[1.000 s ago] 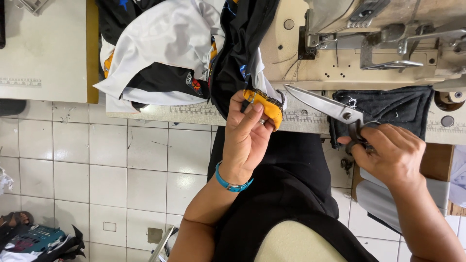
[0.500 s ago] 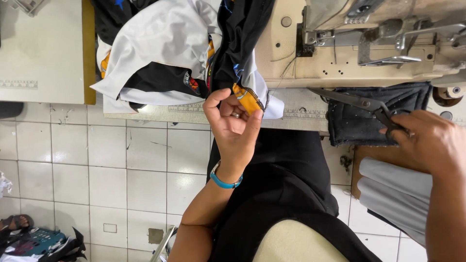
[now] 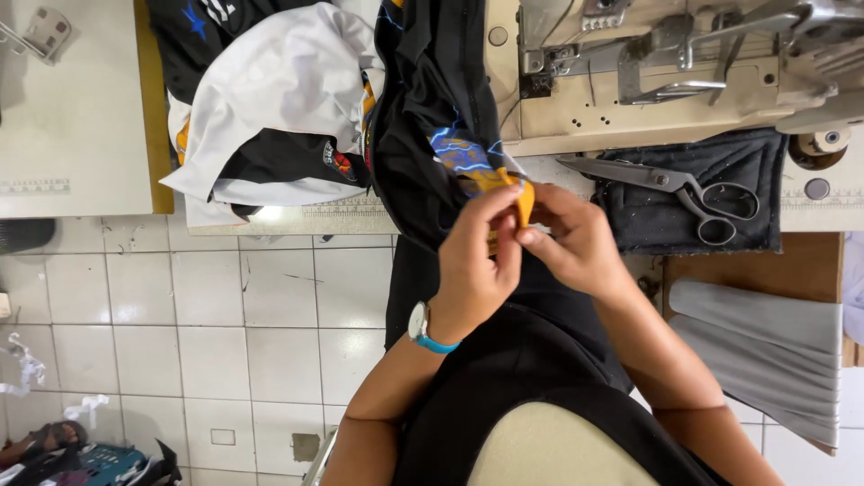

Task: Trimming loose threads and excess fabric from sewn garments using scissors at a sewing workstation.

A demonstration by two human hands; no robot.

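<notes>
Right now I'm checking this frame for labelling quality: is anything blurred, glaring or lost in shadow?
Head view: both hands, left hand and right hand, are sharp, as is the orange fabric piece they pinch. The white garment is bright, with a glare spot on the table edge below it. Folds of the black garment sink into dark. The scissors are crisp. Straight edges bow slightly.

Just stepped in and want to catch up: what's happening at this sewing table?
A person works a small orange fabric piece with both hands: left hand and right hand pinch it together at the edge of a black garment. The scissors lie on a dark cloth beside the sewing machine.
</notes>
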